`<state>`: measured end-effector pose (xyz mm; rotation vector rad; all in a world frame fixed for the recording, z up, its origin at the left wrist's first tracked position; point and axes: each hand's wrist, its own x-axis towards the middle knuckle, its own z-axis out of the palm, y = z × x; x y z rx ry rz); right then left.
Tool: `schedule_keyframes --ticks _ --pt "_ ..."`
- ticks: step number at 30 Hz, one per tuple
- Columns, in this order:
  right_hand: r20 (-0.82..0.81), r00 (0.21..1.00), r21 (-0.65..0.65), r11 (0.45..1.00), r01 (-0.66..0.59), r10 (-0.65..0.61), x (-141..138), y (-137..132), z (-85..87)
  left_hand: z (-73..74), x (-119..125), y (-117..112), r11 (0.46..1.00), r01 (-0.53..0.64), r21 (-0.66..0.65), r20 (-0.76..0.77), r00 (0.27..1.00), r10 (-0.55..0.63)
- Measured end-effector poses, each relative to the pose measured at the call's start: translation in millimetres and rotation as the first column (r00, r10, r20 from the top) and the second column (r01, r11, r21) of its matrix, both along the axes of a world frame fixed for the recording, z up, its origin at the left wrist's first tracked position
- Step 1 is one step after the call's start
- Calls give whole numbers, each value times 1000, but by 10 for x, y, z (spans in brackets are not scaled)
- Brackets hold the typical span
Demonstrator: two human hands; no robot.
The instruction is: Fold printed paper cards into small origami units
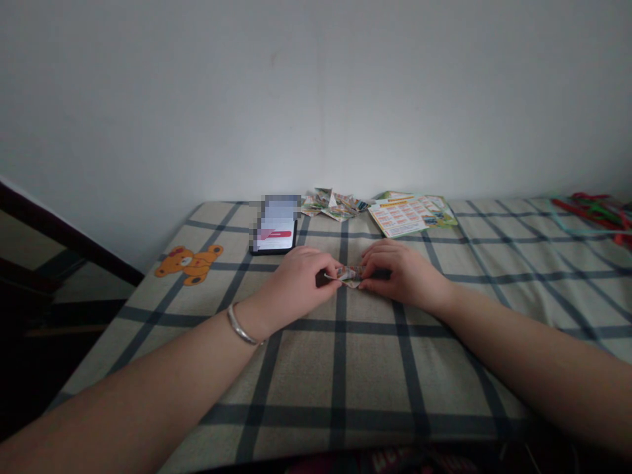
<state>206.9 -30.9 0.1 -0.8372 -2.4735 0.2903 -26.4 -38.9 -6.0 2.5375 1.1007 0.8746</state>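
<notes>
Now both hands are meeting at a small folded paper [349,276], bang in the middle of the worktop [306,375], its printed side showing and its near edge dipping to a point. On one side, the left hand [299,273] has thumb and forefinger closed on the left end, a dark gap showing inside the curl; on the other, the right hand [402,270] pinches the right end, thumb in front, the other fingers bent behind. And look at that silver bracelet [240,326] on the left wrist! Just beyond the left hand lies a phone [276,242], screen up, much of it blurred out. Right beside it, a heap of folded printed pieces [340,207] sits near the wall [316,99], and next along come flat printed sheets [399,217], overlapping, green at the edges. Over to the left, an orange bear picture [186,264] lies on its side against the dark-striped, beige covering. Far right, well apart from the hands, there's a tangle of red and green things [597,214], too dim for me to name.
</notes>
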Motion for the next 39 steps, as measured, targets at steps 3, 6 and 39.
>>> schedule_keyframes --ticks 3,6,39 --pt "41 999 16 999 33 -34 -23 -38 11 18 1 -21 1000 -14 6 -30 999 15" --pt "49 998 40 998 45 -47 -48 -79 27 14 -2 -24 1000 -7 17 -35 999 7" --pt "-246 967 -75 996 49 -66 -124 -128 -20 54 25 -47 987 -69 -144 132 987 89"
